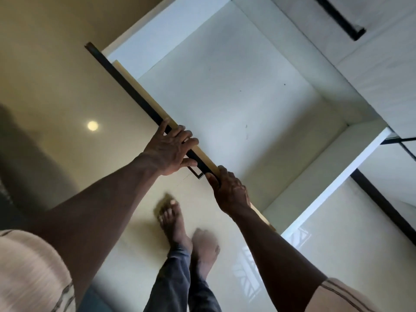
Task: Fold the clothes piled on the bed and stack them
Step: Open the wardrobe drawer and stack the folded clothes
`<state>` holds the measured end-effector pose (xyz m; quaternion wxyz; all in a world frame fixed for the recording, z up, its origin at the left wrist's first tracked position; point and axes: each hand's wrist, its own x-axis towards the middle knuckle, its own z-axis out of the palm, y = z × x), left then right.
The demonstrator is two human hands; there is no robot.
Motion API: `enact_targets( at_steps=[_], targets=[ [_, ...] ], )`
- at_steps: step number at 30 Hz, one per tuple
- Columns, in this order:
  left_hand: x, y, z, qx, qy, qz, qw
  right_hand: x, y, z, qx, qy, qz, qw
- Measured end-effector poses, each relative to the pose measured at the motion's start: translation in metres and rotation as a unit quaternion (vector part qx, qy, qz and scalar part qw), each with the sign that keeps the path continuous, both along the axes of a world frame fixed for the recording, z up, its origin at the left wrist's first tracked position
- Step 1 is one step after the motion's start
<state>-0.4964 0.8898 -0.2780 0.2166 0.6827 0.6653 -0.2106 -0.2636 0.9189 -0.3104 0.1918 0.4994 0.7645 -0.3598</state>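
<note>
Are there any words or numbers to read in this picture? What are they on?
None: no word, number, label or sign shows anywhere.
The wardrobe door, gripped by the left hand and the right hand, is plain, with a bare black handle strip.
The white compartment has a few tiny dark specks, not letters.
The left sleeve has stripes only.
</note>
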Motion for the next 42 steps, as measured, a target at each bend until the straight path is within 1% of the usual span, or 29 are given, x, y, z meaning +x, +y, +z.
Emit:
enact_targets(
  at_steps=[2,4,5,7,8,10,12,15,17,19,22,26,27,28,30,33,34,35,37,39,41,42],
  targets=[
    [0.001,-0.014,-0.001,-0.004,0.005,0.006,1.000,-0.003,-0.013,0.004,0.000,-0.023,0.019,1.000],
    [0.002,-0.023,0.004,-0.011,-0.004,0.044,0.999,-0.010,-0.019,0.011,-0.010,-0.039,0.013,0.999],
    [0.003,-0.027,0.008,-0.003,-0.015,0.073,0.997,-0.015,-0.019,0.016,-0.009,-0.042,0.007,0.999],
    [0.010,-0.030,0.017,0.054,-0.065,0.146,0.986,-0.021,-0.014,0.031,0.015,-0.020,0.001,1.000],
    [0.012,-0.035,0.028,0.098,-0.099,0.191,0.972,-0.024,-0.013,0.044,0.037,0.005,0.006,0.999],
    [0.015,-0.050,0.056,0.190,-0.157,0.261,0.934,-0.035,-0.012,0.079,0.066,0.082,0.014,0.994],
    [0.016,-0.068,0.087,0.263,-0.189,0.301,0.897,-0.050,-0.014,0.115,0.066,0.152,0.017,0.986],
    [0.004,-0.117,0.154,0.342,-0.188,0.363,0.846,-0.090,-0.032,0.180,0.050,0.230,0.041,0.971],
    [-0.008,-0.160,0.190,0.355,-0.174,0.408,0.823,-0.118,-0.051,0.212,0.029,0.271,0.058,0.960],
    [-0.023,-0.204,0.214,0.361,-0.151,0.441,0.808,-0.142,-0.071,0.231,0.013,0.291,0.075,0.954],
    [-0.047,-0.289,0.242,0.379,-0.088,0.508,0.768,-0.183,-0.116,0.253,-0.023,0.304,0.112,0.946],
    [-0.073,-0.425,0.262,0.394,0.030,0.622,0.676,-0.250,-0.196,0.280,-0.109,0.261,0.217,0.934],
    [-0.080,-0.455,0.263,0.393,0.054,0.650,0.649,-0.266,-0.215,0.285,-0.128,0.250,0.242,0.929],
    [-0.090,-0.493,0.265,0.392,0.078,0.683,0.611,-0.292,-0.244,0.289,-0.150,0.241,0.266,0.921],
    [-0.110,-0.553,0.260,0.384,0.105,0.742,0.539,-0.333,-0.297,0.296,-0.188,0.221,0.288,0.913],
    [-0.137,-0.629,0.240,0.340,0.139,0.808,0.460,-0.395,-0.376,0.298,-0.281,0.202,0.280,0.895],
    [-0.146,-0.654,0.232,0.320,0.152,0.820,0.449,-0.417,-0.406,0.301,-0.313,0.189,0.276,0.889],
    [-0.155,-0.674,0.223,0.296,0.166,0.824,0.453,-0.439,-0.431,0.303,-0.335,0.176,0.273,0.885],
    [-0.170,-0.704,0.208,0.246,0.182,0.822,0.481,-0.480,-0.471,0.304,-0.365,0.158,0.266,0.878],
    [-0.185,-0.733,0.190,0.208,0.174,0.830,0.488,-0.526,-0.516,0.299,-0.379,0.152,0.267,0.873],
    [-0.192,-0.746,0.172,0.172,0.162,0.832,0.502,-0.568,-0.552,0.299,-0.396,0.141,0.221,0.880],
    [-0.194,-0.749,0.162,0.158,0.168,0.829,0.510,-0.589,-0.569,0.299,-0.424,0.142,0.185,0.875]
  ],
)
